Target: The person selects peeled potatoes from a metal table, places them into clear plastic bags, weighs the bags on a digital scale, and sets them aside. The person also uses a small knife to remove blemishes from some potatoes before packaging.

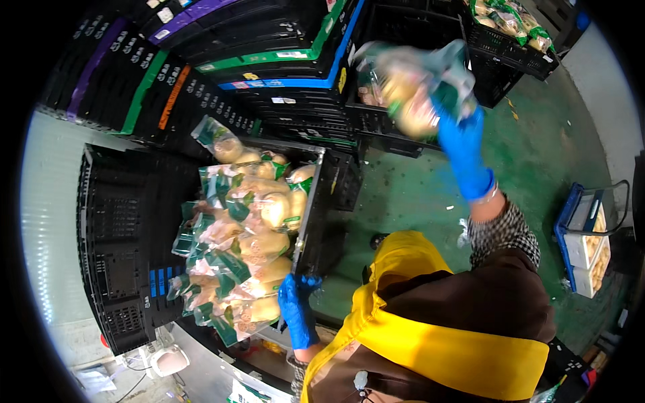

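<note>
My right hand (461, 146), in a blue glove, holds up a clear and green plastic bag of pale, rounded produce (410, 95), blurred by motion, over a black plastic crate (378, 131) at the upper middle. At the near corner of another black crate (310, 211), my left hand (298, 310), also gloved in blue, has its fingers at the rim; whether they grip it is partly hidden. Several similar bags (252, 242) lie heaped in that crate, some hanging past its far side.
Tall stacks of black crates (282, 55) with coloured rims stand behind. Another crate (534, 55) of bagged produce is at the upper right. White boxes (589, 252) on a blue-edged carrier stand on the green floor at the right. A metal table (216, 370) is at the lower left.
</note>
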Tool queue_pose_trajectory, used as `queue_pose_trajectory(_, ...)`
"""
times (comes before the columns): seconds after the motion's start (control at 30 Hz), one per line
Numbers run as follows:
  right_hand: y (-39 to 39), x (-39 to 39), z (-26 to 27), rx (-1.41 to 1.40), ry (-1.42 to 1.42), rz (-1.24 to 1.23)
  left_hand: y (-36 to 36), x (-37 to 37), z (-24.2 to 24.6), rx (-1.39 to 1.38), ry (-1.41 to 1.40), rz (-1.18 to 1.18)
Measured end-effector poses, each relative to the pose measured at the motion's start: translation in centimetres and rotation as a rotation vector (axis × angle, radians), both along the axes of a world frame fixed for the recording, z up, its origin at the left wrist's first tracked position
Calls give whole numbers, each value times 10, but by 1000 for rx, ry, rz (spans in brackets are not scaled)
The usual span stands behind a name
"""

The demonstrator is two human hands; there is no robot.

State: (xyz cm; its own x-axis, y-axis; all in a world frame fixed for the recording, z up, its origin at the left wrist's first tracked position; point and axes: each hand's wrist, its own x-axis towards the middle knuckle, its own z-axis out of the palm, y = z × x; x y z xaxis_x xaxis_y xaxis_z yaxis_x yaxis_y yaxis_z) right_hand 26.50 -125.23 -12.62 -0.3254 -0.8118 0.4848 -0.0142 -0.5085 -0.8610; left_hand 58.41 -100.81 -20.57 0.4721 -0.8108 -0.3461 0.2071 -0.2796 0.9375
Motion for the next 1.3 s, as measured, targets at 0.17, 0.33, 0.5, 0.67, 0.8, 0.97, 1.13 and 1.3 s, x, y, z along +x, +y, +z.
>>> queue_pose_trajectory(0.17,-130,-131,-93,173,51,-402,-52,-39,8,9,72,-139)
queue_pose_trajectory(0.33,-168,-178,-228,472,308,-438,-52,-42,-4,58,32,-187)
queue_pose_trajectory(0.5,-165,-168,-274,737,697,205,-21,-30,-19,133,51,-69)
queue_pose_trajectory(0.67,-148,-72,-181,316,872,269,21,-23,-21,120,50,118)
queue_pose_trajectory(0.8,-86,101,-164,-78,850,703,65,-14,-9,63,61,306)
queue_pose_trajectory(0.97,169,308,-88,252,450,1777,144,7,-12,-55,-477,587)
queue_pose_trajectory(1.13,412,391,-48,259,456,2599,273,-3,3,-29,-918,1024)
queue_pose_trajectory(1.3,584,423,-23,286,497,2854,421,-25,-13,301,-949,1370)
